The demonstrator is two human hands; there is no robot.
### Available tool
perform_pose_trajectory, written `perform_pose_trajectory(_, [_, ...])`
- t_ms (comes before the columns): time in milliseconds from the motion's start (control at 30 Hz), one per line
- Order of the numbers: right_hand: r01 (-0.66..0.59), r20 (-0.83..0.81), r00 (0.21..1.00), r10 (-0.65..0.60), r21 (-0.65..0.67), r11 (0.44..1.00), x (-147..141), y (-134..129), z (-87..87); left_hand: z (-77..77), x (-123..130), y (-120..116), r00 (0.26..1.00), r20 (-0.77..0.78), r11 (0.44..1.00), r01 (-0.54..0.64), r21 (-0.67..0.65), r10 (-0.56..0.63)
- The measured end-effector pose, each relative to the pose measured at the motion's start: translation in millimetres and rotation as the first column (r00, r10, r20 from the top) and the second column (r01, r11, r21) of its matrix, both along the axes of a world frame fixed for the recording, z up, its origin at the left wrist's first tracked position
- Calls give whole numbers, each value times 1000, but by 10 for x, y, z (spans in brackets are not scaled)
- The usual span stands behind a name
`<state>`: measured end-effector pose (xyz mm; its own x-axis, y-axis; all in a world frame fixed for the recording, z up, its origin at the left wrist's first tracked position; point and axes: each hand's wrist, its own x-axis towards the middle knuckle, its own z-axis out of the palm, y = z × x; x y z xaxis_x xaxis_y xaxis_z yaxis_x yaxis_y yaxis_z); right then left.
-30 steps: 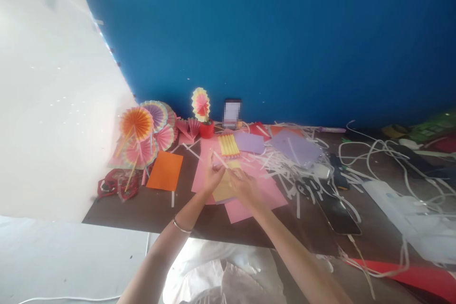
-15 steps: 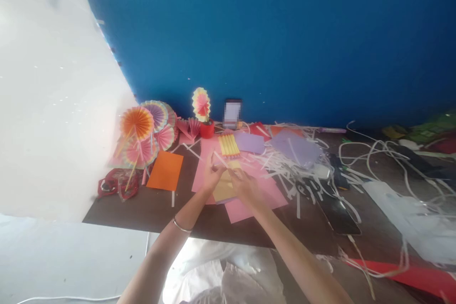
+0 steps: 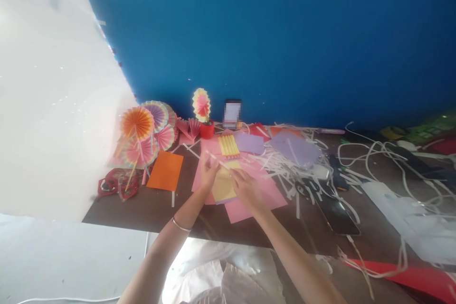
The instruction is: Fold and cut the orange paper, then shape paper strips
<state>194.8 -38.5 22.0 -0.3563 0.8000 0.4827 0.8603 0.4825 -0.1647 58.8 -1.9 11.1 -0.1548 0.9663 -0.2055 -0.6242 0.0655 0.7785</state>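
Observation:
Between my two hands a narrow pale pink folded paper strip (image 3: 220, 161) slants down to the right. My left hand (image 3: 209, 174) pinches it near its upper left end. The fingers of my right hand (image 3: 242, 184) are closed on its lower right end. Under the hands lies a yellow paper sheet (image 3: 224, 187) on larger pink paper sheets (image 3: 269, 194). Just beyond the strip sits a yellow pleated paper (image 3: 228, 146), with a purple sheet (image 3: 250, 143) to its right.
Several pleated paper fans (image 3: 137, 123) stand at the left behind an orange sheet (image 3: 166, 171). A fan flower rises from a red pot (image 3: 207, 129). White paper scraps (image 3: 281, 166), a phone (image 3: 338, 213) and tangled white cables (image 3: 370, 152) cover the right side.
My hands have moved slightly apart, the left one shifting left, so more of the pink strip shows between them. The other things on the table stay where they were.

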Motion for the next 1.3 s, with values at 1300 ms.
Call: perform_pose_trajectory(1300, [-15,106,994,6,82,996,113,-36,52,23,25,-16,975,-134,966,200,163,-179])
